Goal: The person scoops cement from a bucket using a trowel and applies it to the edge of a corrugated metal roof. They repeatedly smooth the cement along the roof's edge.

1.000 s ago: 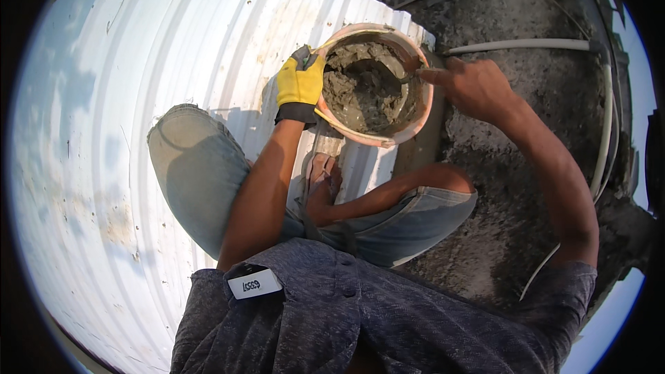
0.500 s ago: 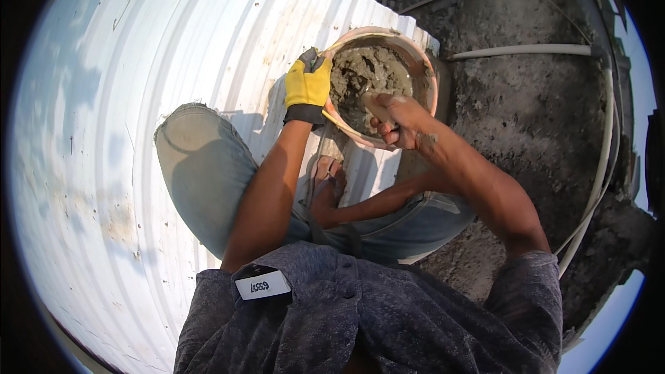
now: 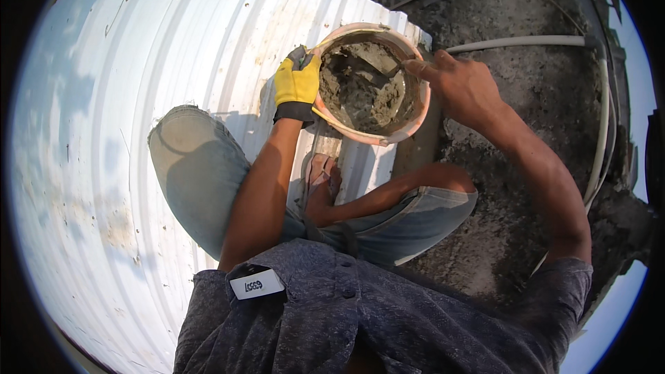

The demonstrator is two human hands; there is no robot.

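Observation:
A round pinkish-orange bucket (image 3: 420, 107) stands on a white ribbed metal sheet, with wet grey mortar (image 3: 367, 107) inside it. My left hand (image 3: 298, 83), in a yellow glove with a dark cuff, is closed on the bucket's left rim. Over the right rim, my bare right hand (image 3: 464, 86) grips a trowel (image 3: 376, 59) by its handle. The trowel's mortar-smeared blade reaches into the far part of the bucket, and my fingers partly hide the handle.
The white ribbed sheet (image 3: 201, 48) spreads across the left. To the right lies a rough dark concrete surface (image 3: 519, 93), with a pale pipe (image 3: 519, 42) and cables along it. My bare foot (image 3: 322, 176) is just below the bucket.
My right hand has moved from the bucket's near inner side up and right to its right rim. The trowel blade now shows, and the mortar's surface has shifted. My left hand keeps its grip.

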